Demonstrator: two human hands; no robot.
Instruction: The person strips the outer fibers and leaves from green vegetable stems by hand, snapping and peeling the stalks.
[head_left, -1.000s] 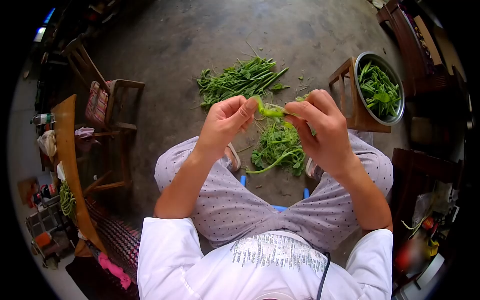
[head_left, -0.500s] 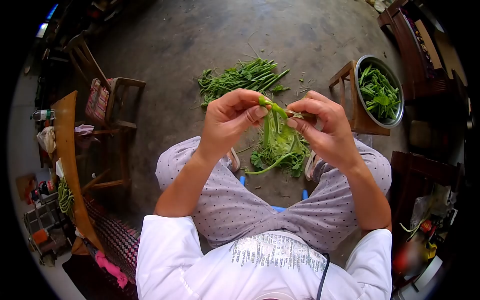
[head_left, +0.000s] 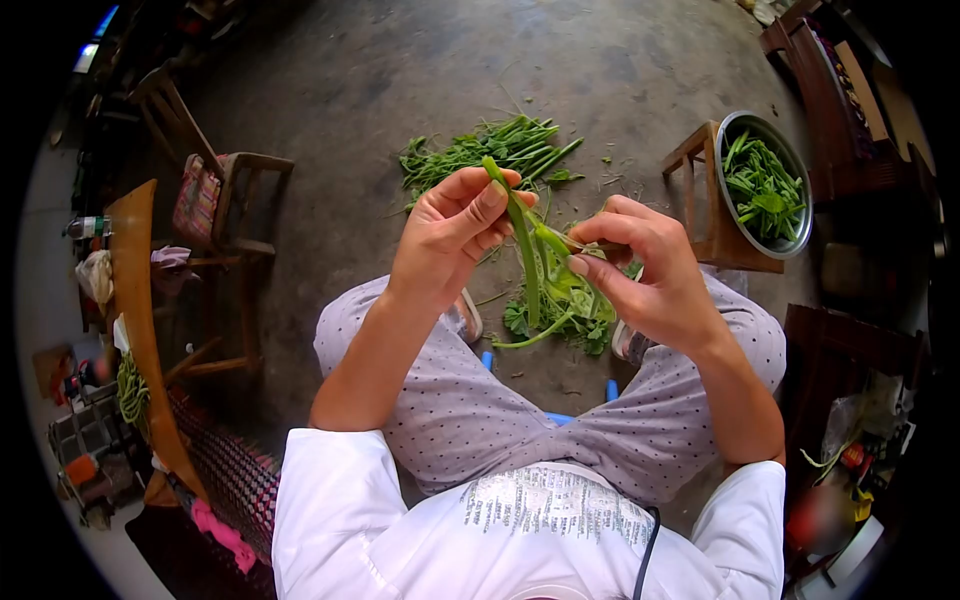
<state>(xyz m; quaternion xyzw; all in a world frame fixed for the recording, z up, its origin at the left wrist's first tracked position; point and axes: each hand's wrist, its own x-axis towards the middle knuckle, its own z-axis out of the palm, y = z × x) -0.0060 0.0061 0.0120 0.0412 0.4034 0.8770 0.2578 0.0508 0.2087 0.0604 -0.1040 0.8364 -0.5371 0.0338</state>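
A green stem (head_left: 527, 262) hangs down from my left hand (head_left: 447, 232), pinched between thumb and fingers near its upper end. My right hand (head_left: 650, 262) is closed on a green leafy piece (head_left: 553, 243), whose thin strands run toward the left hand. On the floor beyond both hands lies a pile of long green stalks (head_left: 500, 148). Below the hands, between my feet, sits a looser heap of leaves and trimmings (head_left: 590, 330), partly hidden by the hanging stem.
At the right, a metal bowl (head_left: 728, 222) of cut green stems rests on a wooden stool (head_left: 710, 245). A wooden chair (head_left: 245, 165) and a wooden table edge (head_left: 150, 340) stand at the left. Blue seat legs (head_left: 486, 360) show between my knees.
My hands have moved apart from near contact. The green stem now hangs long and straight below my left hand, where earlier the piece was bent between both hands.
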